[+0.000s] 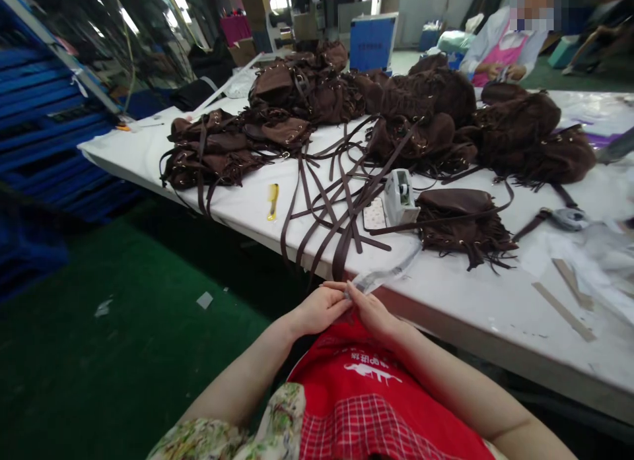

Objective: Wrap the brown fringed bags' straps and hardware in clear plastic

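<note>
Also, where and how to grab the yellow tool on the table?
Probably pinch the yellow tool across its middle, by its long sides, from above and the near edge of the table: it's slim, lies flat, roughly end-on to that edge, with dark straps off to its right.

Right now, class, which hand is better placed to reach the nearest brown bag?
Probably the right hand: it sits nearer the bag, which lies ahead and to its right. The left hand is farther; both meet at clear plastic.

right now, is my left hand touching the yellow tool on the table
Apart: the head view shows white tabletop and green floor between the yellow tool and the left hand.
</note>
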The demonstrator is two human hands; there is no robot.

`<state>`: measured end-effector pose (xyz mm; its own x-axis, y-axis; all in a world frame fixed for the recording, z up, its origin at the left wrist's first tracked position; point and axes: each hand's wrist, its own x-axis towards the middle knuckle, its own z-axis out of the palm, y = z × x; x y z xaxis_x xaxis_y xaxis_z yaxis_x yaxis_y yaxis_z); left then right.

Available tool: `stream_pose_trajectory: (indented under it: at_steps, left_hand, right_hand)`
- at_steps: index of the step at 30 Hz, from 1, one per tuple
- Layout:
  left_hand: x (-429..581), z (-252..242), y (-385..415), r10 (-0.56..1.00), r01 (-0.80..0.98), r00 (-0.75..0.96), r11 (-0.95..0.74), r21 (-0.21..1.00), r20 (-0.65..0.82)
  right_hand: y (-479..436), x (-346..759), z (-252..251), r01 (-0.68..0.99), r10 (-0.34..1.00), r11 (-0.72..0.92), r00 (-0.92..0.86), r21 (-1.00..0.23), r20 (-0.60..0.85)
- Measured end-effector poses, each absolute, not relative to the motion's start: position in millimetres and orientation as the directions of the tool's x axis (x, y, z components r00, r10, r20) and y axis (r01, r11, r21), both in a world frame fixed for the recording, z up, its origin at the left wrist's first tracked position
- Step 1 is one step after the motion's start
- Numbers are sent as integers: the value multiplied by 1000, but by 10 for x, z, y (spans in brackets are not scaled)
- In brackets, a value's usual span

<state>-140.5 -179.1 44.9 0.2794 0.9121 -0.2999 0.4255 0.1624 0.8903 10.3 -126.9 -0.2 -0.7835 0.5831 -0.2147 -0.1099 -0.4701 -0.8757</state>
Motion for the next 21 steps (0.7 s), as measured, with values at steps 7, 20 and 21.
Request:
stream_pose_trajectory:
  at_steps: [7, 20, 21]
  left_hand:
    - [-1471, 453, -1790, 929, 506, 183, 191, 841, -321]
    - [-1465, 876, -1181, 988, -101, 42, 155, 983, -151]
    - [-1550, 869, -1133, 988, -104, 10, 153, 983, -153]
  right_hand:
    - [-943, 203, -12, -426, 677, -712, -628, -558, -384]
    - [-1227, 291, 341, 49, 231, -476, -956, -878, -178]
    - [-1159, 478, 404, 90, 272, -436, -935, -896, -226]
